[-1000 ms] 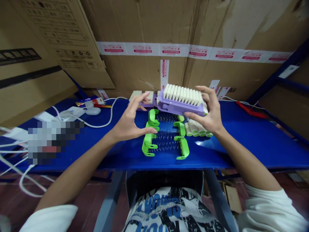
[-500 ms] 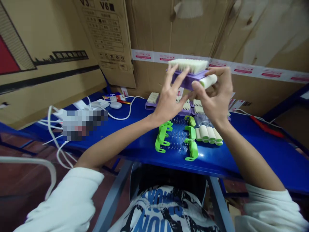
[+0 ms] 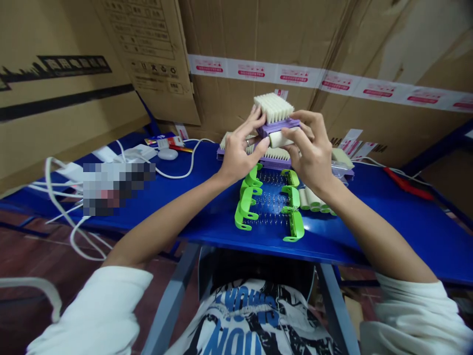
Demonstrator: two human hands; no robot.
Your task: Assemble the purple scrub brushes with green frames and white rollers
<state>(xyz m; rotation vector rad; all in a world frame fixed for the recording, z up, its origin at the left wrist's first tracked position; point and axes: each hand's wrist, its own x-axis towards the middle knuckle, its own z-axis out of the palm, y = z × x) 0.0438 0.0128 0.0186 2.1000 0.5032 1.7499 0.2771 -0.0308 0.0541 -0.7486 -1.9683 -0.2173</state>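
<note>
Above the blue table I hold a purple brush with cream bristles end-on between both hands. My left hand has its fingers curled on the brush's left side. My right hand grips the right side and pinches a cream roller against the brush's underside. Below the hands lie green plastic frames with metal pins and a row of cream rollers. More purple brushes lie on the table behind my hands.
Large cardboard boxes stand right behind the table. White cables, a white mouse and small packets lie on the table's left part. A red tool rests at the right. A clear bag sits behind the rollers.
Both hands brought the brush lower and turned it end-on. A second ago only my right hand held it, with the left open above the green frames.
</note>
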